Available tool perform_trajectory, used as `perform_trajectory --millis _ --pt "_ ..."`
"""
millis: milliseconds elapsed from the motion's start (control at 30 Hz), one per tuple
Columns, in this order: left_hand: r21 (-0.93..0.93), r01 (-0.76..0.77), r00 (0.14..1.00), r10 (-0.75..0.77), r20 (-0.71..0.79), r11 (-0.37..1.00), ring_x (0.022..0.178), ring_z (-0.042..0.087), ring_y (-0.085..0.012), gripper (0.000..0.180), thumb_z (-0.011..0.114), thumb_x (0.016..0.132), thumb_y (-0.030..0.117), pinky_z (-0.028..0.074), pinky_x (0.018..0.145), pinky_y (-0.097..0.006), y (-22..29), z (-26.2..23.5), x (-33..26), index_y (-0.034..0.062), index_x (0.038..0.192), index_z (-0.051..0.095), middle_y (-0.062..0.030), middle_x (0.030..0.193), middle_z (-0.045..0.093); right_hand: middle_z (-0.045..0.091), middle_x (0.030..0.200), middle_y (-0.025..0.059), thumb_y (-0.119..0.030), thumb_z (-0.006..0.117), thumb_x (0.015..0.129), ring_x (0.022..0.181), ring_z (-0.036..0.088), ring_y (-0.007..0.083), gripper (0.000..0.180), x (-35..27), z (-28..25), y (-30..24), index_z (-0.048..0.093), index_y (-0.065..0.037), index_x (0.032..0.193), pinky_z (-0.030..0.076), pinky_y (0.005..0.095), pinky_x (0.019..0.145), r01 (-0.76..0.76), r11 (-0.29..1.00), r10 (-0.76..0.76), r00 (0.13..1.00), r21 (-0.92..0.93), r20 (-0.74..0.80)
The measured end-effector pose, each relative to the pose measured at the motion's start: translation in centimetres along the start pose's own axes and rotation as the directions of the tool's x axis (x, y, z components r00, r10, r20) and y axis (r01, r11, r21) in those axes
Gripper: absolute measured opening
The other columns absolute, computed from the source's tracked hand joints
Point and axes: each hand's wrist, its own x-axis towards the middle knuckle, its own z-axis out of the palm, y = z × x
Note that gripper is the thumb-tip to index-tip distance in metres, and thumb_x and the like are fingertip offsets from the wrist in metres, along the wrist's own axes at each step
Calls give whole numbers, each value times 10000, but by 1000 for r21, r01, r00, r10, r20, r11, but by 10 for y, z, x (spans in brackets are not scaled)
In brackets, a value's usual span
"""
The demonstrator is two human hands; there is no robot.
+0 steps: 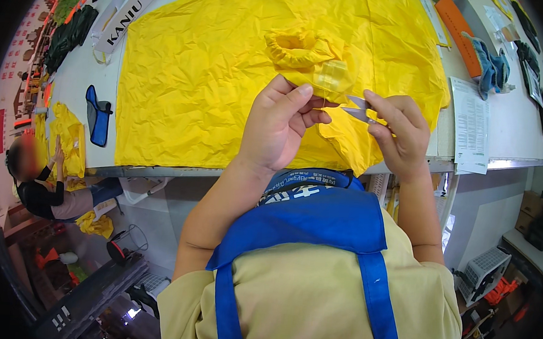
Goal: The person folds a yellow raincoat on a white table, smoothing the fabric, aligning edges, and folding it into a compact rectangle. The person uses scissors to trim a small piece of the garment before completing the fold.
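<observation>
A crinkled yellow garment lies spread over the white table. Its gathered elastic cuff is bunched up near my hands, with a small see-through patch beside it. My left hand pinches the garment's edge just below that patch. Small thread snips sit in my right hand, gripped between thumb and fingers. Their two blades are apart and point left toward the pinched edge, close to my left fingertips. A thin loose thread seems to hang by those fingertips.
A blue-and-black pouch and a white carton lie left of the garment. On the right are an orange box, a blue cloth and printed sheets. Far left, another person handles yellow fabric.
</observation>
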Motion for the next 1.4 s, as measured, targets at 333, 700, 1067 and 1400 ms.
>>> perform_trajectory --millis 333,700,1067,1400 --pt "5 -30 1000 30 -2 1000 932 620 -196 203 504 934 107 516 748 -317 -3 2 -1 2 1106 534 -120 1069 626 568 761 84 -98 710 760 620 546 201 338 0 11 -3 660 -55 1092 429 292 538 -73 997 73 997 -30 -19" --pt "17 -14 999 15 -33 1000 907 627 -201 151 520 928 96 525 745 -328 -4 1 -2 -1 1042 536 -129 1030 633 568 744 70 -82 739 710 607 544 197 378 6 13 -2 670 -68 1082 434 294 526 32 996 -36 998 -82 -46" --pt "-21 -9 999 10 43 1000 1048 586 -214 324 465 907 79 488 877 -370 -10 -7 -3 3 1222 490 -118 1171 593 637 860 3 -102 548 916 694 507 82 264 -24 -2 63 605 -26 1163 433 236 615 -392 902 431 789 182 -437" --pt "-461 99 992 -122 -22 882 1162 531 -240 425 441 928 266 409 992 -406 -14 -40 -8 90 1314 444 -72 1264 554 496 1243 216 -370 576 889 1124 476 371 570 -150 -94 241 449 -18 1318 359 438 1000 -819 -35 590 445 -573 -673"
